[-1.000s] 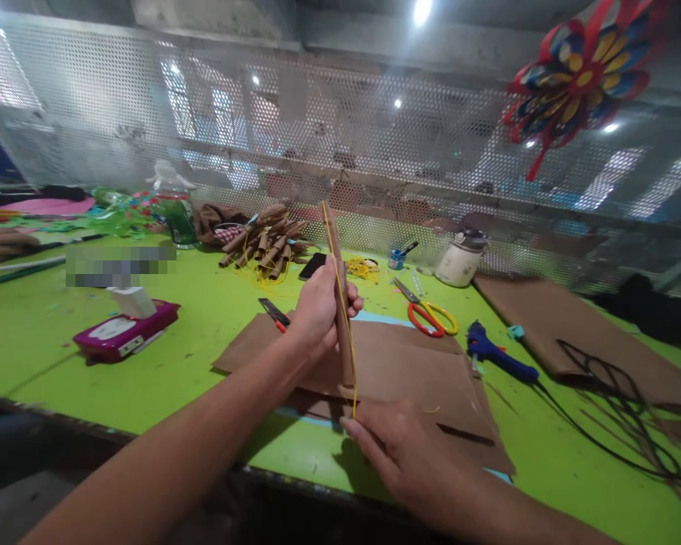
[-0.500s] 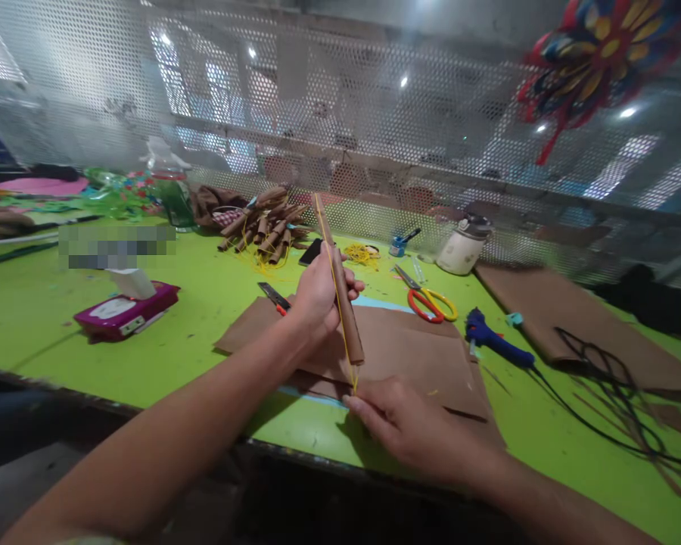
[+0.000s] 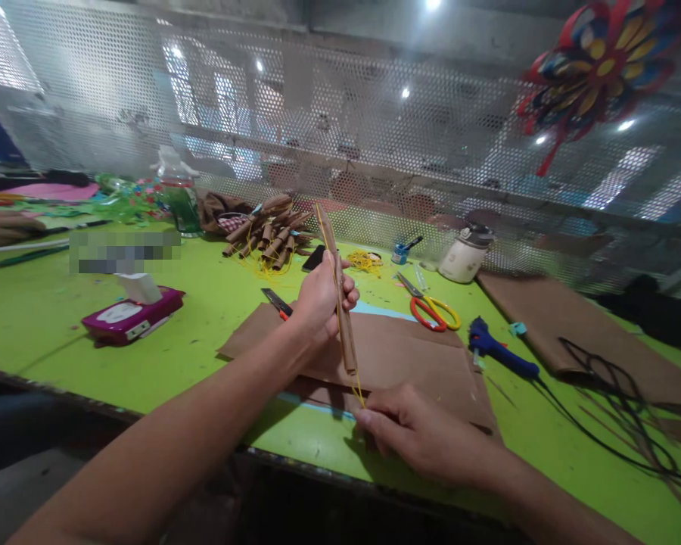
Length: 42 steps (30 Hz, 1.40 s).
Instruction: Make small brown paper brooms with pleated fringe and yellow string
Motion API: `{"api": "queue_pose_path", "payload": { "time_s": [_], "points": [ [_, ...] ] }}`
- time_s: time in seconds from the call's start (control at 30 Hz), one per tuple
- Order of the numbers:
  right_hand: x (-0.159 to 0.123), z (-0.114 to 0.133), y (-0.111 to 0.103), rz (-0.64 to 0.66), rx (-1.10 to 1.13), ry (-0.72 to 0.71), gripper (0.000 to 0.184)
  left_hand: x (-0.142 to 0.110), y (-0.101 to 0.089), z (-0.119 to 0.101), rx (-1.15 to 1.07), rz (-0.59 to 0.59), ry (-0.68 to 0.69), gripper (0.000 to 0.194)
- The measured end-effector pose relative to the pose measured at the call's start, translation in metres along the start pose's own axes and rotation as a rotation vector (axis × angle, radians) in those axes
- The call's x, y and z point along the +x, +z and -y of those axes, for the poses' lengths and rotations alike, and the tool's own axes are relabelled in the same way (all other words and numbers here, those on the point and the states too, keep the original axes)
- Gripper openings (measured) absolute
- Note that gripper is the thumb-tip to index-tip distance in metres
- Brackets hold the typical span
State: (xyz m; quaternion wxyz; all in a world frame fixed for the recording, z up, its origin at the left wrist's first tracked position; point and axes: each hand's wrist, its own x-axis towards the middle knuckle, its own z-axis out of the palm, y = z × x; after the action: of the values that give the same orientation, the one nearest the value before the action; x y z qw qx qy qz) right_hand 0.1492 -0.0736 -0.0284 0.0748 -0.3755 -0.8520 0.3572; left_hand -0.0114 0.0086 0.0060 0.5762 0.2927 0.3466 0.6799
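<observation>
My left hand (image 3: 324, 295) is closed around a rolled brown paper tube (image 3: 345, 333), held tilted with its far end up. Yellow string (image 3: 359, 387) runs along the tube and out past its near end. There my right hand (image 3: 400, 424) pinches the string between thumb and fingers. Beneath both hands lie flat brown paper sheets (image 3: 420, 356) over a light blue sheet. A utility knife (image 3: 276, 303) lies left of my left hand. Scissors (image 3: 431, 306) with red and yellow handles rest at the sheets' far edge.
A blue glue gun (image 3: 502, 350) with a black cord lies to the right, near folded brown paper (image 3: 579, 333). A bundle of paper tubes (image 3: 272, 231), yellow string (image 3: 364, 261) and a white jar (image 3: 465, 256) stand behind. A purple tissue pack (image 3: 133, 318) sits left; another person's hand (image 3: 8, 227) is at far left.
My right hand has drawn slightly toward me and to the right, still pinching the string. The tube has turned a little and its near end sits lower. The camera view has shifted slightly.
</observation>
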Motion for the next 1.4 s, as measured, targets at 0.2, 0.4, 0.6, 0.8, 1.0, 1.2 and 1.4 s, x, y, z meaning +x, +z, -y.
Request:
{"api": "queue_pose_path", "payload": {
  "time_s": [0.2,0.4,0.6,0.8,1.0,1.2,1.4],
  "points": [
    [-0.007,0.013,-0.028,-0.473,-0.041,-0.06,0.02,-0.004,0.002,0.002,0.075,-0.049,0.117,0.032],
    [0.009,0.022,-0.027,-0.658,0.025,-0.048,0.037,-0.005,0.003,0.004,0.183,-0.075,0.255,0.031],
    [0.054,0.014,0.008,-0.545,0.284,-0.052,0.056,-0.012,0.007,0.007,0.253,-0.102,0.278,0.029],
    [0.075,0.014,0.027,-0.604,0.467,-0.061,0.026,-0.012,0.006,0.005,0.24,-0.139,0.287,0.029],
    [0.079,0.012,0.027,-0.576,0.718,-0.085,0.006,-0.01,0.006,0.005,0.203,-0.12,0.291,0.029],
    [0.07,0.019,0.025,-0.41,1.046,-0.024,0.014,-0.014,0.008,0.002,0.185,-0.117,0.295,0.028],
    [0.06,0.02,0.022,-0.464,1.006,0.069,0.021,-0.011,0.007,-0.001,0.157,-0.124,0.285,0.026]
  ]
}}
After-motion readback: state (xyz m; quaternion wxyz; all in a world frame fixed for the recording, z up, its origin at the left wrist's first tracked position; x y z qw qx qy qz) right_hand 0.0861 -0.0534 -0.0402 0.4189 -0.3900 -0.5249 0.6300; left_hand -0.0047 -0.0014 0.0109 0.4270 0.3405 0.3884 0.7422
